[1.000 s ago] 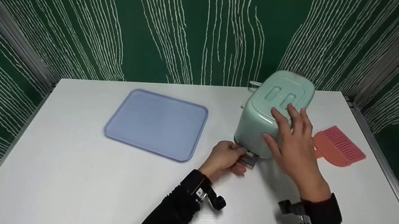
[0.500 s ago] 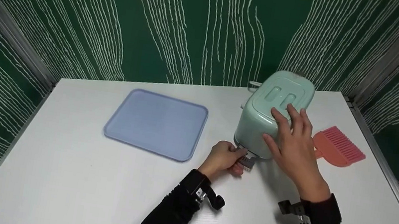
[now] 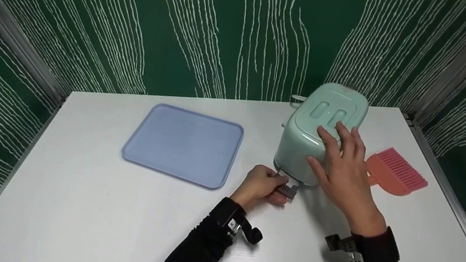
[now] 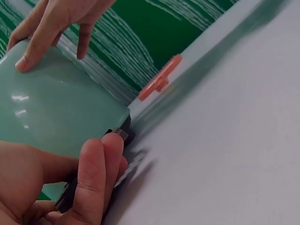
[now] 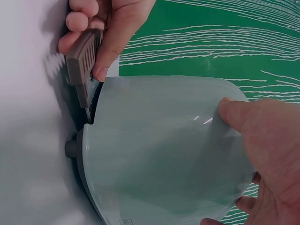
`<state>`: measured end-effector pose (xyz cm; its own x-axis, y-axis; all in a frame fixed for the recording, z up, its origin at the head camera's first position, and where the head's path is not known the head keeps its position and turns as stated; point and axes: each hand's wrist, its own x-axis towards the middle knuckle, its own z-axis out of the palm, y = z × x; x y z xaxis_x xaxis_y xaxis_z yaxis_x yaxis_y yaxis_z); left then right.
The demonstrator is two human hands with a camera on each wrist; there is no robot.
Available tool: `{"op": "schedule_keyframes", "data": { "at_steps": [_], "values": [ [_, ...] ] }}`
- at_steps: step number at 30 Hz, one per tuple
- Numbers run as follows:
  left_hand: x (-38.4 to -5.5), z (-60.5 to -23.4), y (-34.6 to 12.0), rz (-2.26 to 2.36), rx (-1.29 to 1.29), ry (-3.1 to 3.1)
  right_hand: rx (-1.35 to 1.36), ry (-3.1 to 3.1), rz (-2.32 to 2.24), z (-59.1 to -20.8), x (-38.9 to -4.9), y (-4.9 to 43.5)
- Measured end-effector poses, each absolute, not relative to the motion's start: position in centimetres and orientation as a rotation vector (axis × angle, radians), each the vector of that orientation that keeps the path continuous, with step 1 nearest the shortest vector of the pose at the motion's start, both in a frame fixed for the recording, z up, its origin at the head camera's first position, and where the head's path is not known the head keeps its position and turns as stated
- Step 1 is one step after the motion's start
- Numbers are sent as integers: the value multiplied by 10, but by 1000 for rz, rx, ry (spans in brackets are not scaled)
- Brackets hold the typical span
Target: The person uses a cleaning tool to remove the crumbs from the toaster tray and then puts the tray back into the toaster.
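A mint-green toaster (image 3: 326, 112) with a lid on top stands at the right back of the table. My left hand (image 3: 259, 183) pinches a small grey brush (image 3: 287, 191) at the toaster's lower near end. In the right wrist view the ridged grey brush (image 5: 83, 61) lies along the bottom edge, its thin dark end at the base. Pale bristles show faintly in the left wrist view, below the fingers. My right hand (image 3: 344, 173) rests on the toaster, fingers spread over the lid and thumb against the near end.
A blue tray (image 3: 184, 144) lies left of the toaster on the white table (image 3: 109, 214). To the right is an orange-pink brush-like piece with comb teeth (image 3: 395, 171). A pale cord loop (image 3: 297, 98) shows behind the toaster. Green patterned walls (image 3: 229, 33) stand behind and beside the table.
The small brush in my left hand has shifted and tilted slightly at the toaster's base. My right hand and the toaster stay where they were.
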<state>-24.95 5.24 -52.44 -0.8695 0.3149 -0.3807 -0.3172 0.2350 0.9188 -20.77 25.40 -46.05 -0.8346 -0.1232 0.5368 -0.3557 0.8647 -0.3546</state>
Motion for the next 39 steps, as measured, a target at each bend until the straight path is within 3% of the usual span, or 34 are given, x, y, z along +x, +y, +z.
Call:
{"op": "schedule_keyframes", "data": {
  "at_steps": [39],
  "values": [
    [-250, -524, 45, 1674, 26, 1891, 346, -2527, 611, -462, -209, 254]
  ]
}}
